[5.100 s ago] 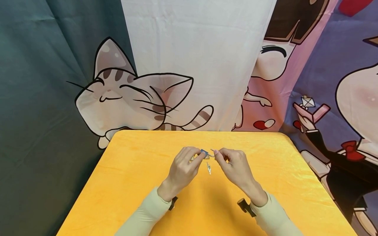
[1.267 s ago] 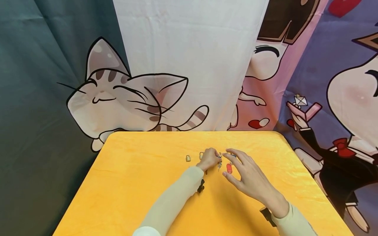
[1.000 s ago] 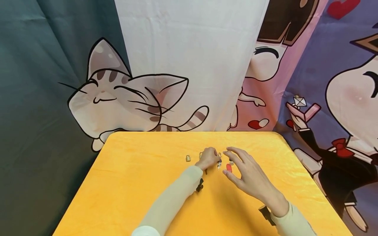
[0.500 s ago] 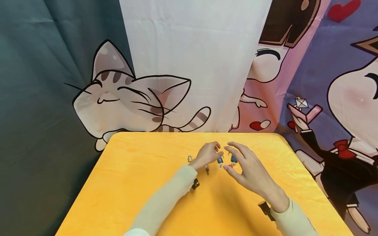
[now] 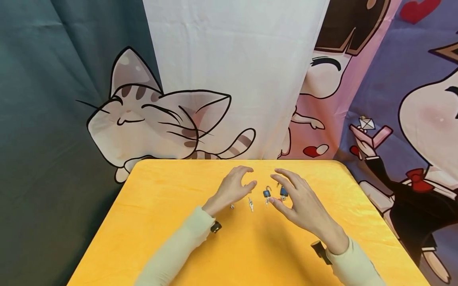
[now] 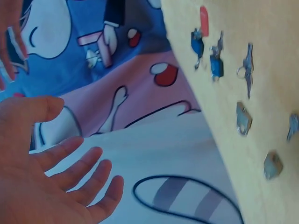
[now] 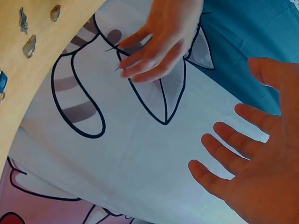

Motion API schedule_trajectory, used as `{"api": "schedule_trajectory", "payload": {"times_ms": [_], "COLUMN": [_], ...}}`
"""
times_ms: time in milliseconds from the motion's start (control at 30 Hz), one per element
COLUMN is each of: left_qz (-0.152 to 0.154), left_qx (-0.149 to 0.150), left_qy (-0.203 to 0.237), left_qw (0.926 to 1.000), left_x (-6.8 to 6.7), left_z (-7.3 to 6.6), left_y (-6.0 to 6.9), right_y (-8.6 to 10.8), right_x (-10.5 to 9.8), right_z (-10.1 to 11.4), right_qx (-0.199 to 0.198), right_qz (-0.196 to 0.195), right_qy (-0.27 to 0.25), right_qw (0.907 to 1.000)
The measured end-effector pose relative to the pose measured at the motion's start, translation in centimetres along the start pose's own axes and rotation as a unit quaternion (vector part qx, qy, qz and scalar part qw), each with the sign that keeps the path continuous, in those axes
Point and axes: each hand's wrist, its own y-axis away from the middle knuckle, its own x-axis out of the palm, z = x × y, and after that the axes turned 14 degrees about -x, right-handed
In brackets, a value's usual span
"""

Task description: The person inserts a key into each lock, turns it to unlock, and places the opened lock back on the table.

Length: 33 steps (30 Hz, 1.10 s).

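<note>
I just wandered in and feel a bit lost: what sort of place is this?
Probably a small indoor recording corner, though I can't be sure: cartoon-printed cloth hangs behind a yellow table laid with padlocks and keys, and black devices are worn at both wrists.

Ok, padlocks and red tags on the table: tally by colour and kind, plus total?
Blue padlocks: 2
Brass-coloured padlocks: 2
Red tag: 1
Total: 5
</note>
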Motion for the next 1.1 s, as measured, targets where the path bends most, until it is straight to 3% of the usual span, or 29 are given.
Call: {"api": "schedule_trajectory", "payload": {"times_ms": [200, 467, 900, 1100], "left_qz": [-0.043, -0.093, -0.124, -0.124], "left_qx": [0.038, 0.074, 0.075, 0.073], "left_qy": [0.000, 0.000, -0.028, -0.025], "left_qw": [0.9984, 0.9929, 0.9890, 0.9893], "left_x": [-2.4, -4.0, -5.4, -5.7], "left_z": [0.6, 0.8, 1.9, 1.9], "left_y": [2.0, 4.0, 5.8, 6.1], "right_y": [-0.1, -0.6, -0.9, -1.3], "right_x": [0.1, 0.7, 4.5, 6.8], "right_z": [-0.1, -0.6, -3.0, -3.2], "right_qx": [-0.001, -0.004, 0.029, 0.062], "right_qz": [0.001, -0.003, 0.030, 0.076], "right_qy": [-0.002, 0.000, 0.016, 0.015], "right_qw": [1.0000, 1.0000, 0.9990, 0.9951]}}
